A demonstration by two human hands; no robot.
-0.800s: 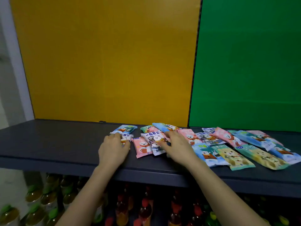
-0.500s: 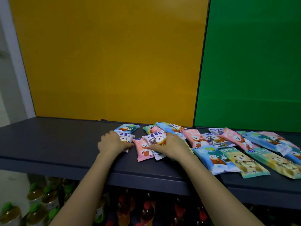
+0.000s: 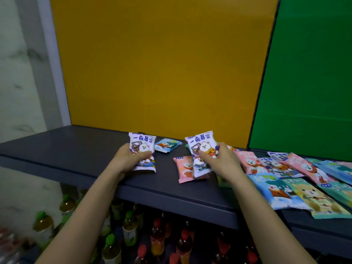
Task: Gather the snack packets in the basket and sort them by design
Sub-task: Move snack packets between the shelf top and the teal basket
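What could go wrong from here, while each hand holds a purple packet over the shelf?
1. The blue packet and yellow packet lie at the front edge of the shelf; the right forearm could brush them off, down among the bottles.
2. The right hand holds its purple packet partly over a pink packet, which might get dragged along.

Your left hand [image 3: 126, 159] over counter [image 3: 76, 149], near front edge, thumb across purple packet [image 3: 142, 143], gripping it upright. Your right hand [image 3: 222, 161] over counter middle, pinching second purple packet [image 3: 202, 144]. Both forearms cross counter's front edge.
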